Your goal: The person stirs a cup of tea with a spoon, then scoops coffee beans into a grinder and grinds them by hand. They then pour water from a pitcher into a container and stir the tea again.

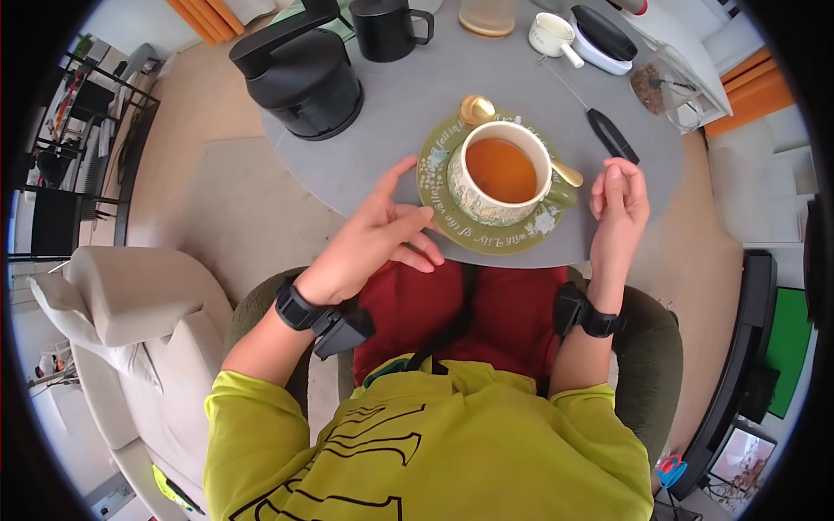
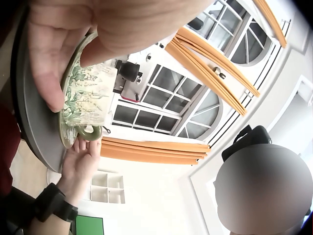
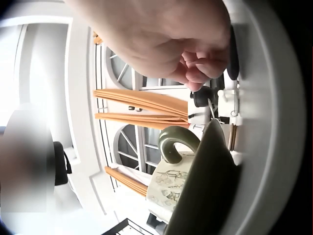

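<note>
A floral cup (image 1: 484, 210) of amber tea (image 1: 501, 170) stands on a green saucer (image 1: 434, 187) with white lettering, near the table's front edge. My left hand (image 1: 369, 239) is at the saucer's left rim, index finger stretched along it and thumb tip overlapping it. On the saucer behind the cup lies a gold spoon (image 1: 477, 110), its handle end showing at the right. My right hand (image 1: 622, 195) hovers right of the green cup handle (image 3: 176, 139), fingers loosely curled and holding nothing. Just beyond it lies a milk frother (image 1: 612, 136) with a black grip.
A black kettle (image 1: 304, 82) and a black mug (image 1: 382, 30) stand at the back left of the round grey table (image 1: 391, 104). At the back right are a small white pot (image 1: 552, 35), a black-and-white case (image 1: 604, 43) and a glass jar (image 1: 665, 87).
</note>
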Available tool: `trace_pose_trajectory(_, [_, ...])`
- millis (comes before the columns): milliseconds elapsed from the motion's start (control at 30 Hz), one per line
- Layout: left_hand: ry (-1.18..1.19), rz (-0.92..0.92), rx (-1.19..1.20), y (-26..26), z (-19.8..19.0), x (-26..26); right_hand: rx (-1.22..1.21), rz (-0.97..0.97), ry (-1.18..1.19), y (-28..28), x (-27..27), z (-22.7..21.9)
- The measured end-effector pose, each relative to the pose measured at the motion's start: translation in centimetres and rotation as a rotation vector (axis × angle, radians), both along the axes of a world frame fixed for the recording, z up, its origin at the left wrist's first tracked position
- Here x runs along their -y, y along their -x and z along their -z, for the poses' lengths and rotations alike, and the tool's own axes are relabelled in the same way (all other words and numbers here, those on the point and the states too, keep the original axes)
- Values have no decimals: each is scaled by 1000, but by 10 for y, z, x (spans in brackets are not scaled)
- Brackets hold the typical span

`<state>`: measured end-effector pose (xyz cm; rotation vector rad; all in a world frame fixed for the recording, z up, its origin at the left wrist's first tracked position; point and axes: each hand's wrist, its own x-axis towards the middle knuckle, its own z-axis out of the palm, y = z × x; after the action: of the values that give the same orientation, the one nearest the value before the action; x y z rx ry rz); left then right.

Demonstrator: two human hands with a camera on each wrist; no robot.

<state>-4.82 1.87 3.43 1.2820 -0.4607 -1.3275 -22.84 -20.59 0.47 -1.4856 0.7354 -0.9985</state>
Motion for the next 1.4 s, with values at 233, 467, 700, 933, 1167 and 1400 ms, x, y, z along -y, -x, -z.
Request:
trace_pose_trajectory(233, [-2,15,-9,-7,-5,-5,-424,-215,143,9,-13,-22])
trace_pose_trajectory(467, [2,5,-12,-6,-3,-6,-457,-186,67,-2,-10,-15])
trace_pose_trajectory(700, [20,9,-8,-6,-1,-8,-334,-134,127,-3,0,-35])
trace_pose_trajectory(933, [16,20,10,-4,-3,-9,-45,45,299,18,-16,-90])
trace_pose_trajectory(1167, [18,19,29,-2,-4,-10,-298,45,611,9,-46,-94])
trace_pose_trajectory(1400, [26,25,41,-1,-2,-10,-333,-113,729,-12,-57,-87])
